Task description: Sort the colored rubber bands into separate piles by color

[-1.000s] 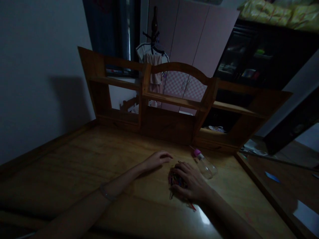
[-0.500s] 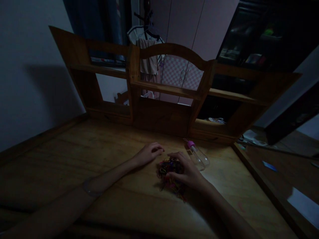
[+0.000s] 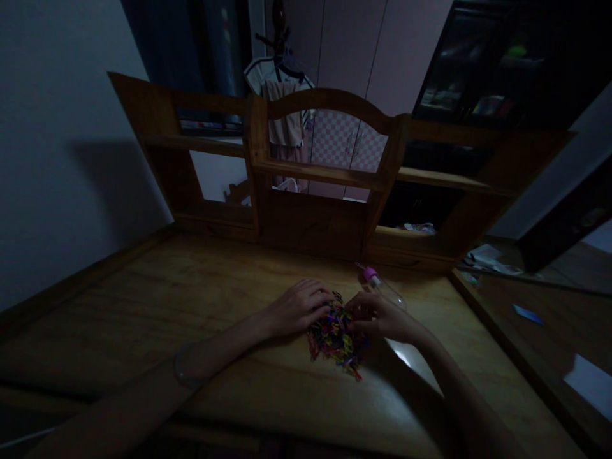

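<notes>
A heap of small, thin, looped bands (image 3: 335,335) in red, yellow, blue and black lies on the wooden desktop (image 3: 201,287). My left hand (image 3: 302,307) rests at the heap's left edge, its fingers apart and reaching over the nearest bands. On the opposite side is my right hand (image 3: 380,317), fingers bent, with a gap between thumb and forefinger; the tips touch the heap's right edge. Behind my right hand a clear bottle (image 3: 391,294) with a pink cap (image 3: 370,273) lies on the desk, its lower end hidden by the hand.
A wooden shelf unit (image 3: 315,169) runs along the desk's back edge. To the left stands a wall (image 3: 62,191). Beyond the desk's right rim lie a blue card (image 3: 528,314) and a white sheet (image 3: 590,382) on a lower surface. The room is dim.
My left hand has moved right onto the heap's edge. My right hand has drawn back to the right, uncovering more of the bands. The heap looks more spread out.
</notes>
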Tool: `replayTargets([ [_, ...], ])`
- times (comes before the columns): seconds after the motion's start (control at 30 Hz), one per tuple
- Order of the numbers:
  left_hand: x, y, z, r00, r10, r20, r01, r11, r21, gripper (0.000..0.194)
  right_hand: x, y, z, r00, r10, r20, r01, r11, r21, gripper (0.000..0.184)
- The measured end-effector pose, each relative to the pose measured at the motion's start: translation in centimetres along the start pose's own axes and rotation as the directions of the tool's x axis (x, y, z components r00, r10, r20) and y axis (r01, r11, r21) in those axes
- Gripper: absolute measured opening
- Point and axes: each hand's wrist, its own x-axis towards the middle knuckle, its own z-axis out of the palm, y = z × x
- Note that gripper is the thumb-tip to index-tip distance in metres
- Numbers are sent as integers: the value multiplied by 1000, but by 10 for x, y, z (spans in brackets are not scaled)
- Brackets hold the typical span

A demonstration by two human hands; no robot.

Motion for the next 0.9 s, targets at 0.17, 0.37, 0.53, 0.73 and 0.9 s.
replayTargets([
  [0.17,0,-3,0,1000,7,-9,-7,1000,23,30,3,2,10,1000,-20,-15,20,1000,23,23],
  [0.37,1,-2,-1,1000,21,-16,-21,999,40,30,4,1,8,997,4,-75,7,990,139,28],
  [0.53,1,1,-2,998,49,-35,-48,998,31,29,8,-1,12,993,2,-122,36,952,305,29],
  [0.73,0,1,-2,994,103,-45,-101,993,58,29,12,-9,27,979,125,-160,-21,847,532,31],
  [0.9,0,4,0,989,144,-33,-140,986,85,33,14,-15,32,964,157,-213,-18,842,539,34],
])
